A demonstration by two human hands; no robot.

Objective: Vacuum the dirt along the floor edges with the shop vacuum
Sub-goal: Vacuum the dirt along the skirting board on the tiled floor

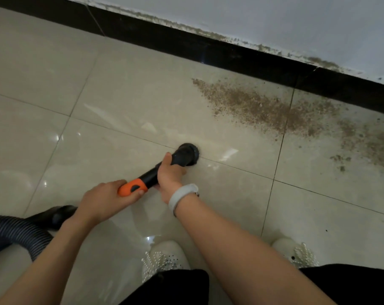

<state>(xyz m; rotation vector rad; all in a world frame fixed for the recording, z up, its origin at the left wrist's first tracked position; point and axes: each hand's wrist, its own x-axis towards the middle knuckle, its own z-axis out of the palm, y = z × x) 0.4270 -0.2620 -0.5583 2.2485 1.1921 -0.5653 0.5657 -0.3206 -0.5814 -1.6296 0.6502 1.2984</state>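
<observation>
A black vacuum wand [152, 173] with an orange grip [132, 187] points up and right across the glossy tiles. Its round brush nozzle [187, 154] rests on the floor at a grout line. My left hand [103, 200] grips the orange part. My right hand [170, 172], with a white band on the wrist, grips the black tube just behind the nozzle. A wide brown patch of dirt [259, 106] lies up and right of the nozzle, near the black baseboard [230, 56]. More scattered dirt [371, 142] spreads along the far right.
The ribbed grey hose [17, 234] curves away at the lower left. My two white shoes [164, 258] [296, 252] stand on the tiles at the bottom. A white wall with a grimy lower edge [274, 23] rises above the baseboard.
</observation>
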